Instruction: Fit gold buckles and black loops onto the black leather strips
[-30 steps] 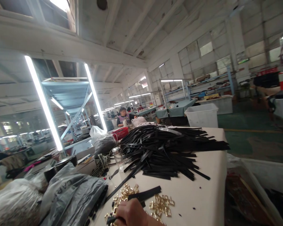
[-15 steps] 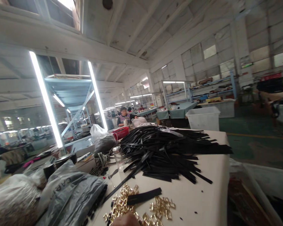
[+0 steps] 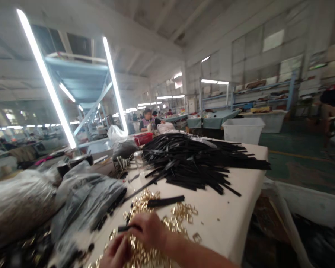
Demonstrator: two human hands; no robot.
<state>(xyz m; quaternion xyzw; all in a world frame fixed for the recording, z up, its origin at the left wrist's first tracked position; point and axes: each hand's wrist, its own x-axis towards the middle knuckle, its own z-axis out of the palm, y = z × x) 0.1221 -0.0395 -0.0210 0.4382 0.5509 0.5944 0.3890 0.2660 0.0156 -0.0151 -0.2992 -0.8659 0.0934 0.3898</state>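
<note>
My right hand (image 3: 149,229) reaches in from the lower right, its fingers closed on a short black strap (image 3: 124,227). Just below and to the left, my left hand (image 3: 116,251) is closed with its fingertips close to the strap. What those fingers hold is blurred and hidden. Both hands are over a loose pile of gold-coloured metal buckles (image 3: 143,201) on the pale tabletop (image 3: 209,212). A single flat black strip (image 3: 166,201) lies on the far side of the pile, beyond my right hand.
A big heap of black straps (image 3: 190,160) covers the table's far part. Grey plastic bags (image 3: 86,201) and a clear bag (image 3: 25,197) crowd the left. A glass jar (image 3: 139,160) stands by the heap. White bins (image 3: 298,208) flank the right edge. A person (image 3: 148,121) sits beyond.
The view has tipped downward. Both hands now show over the buckles, where only part of one hand showed at the bottom edge before. A short black strap is now in my right hand.
</note>
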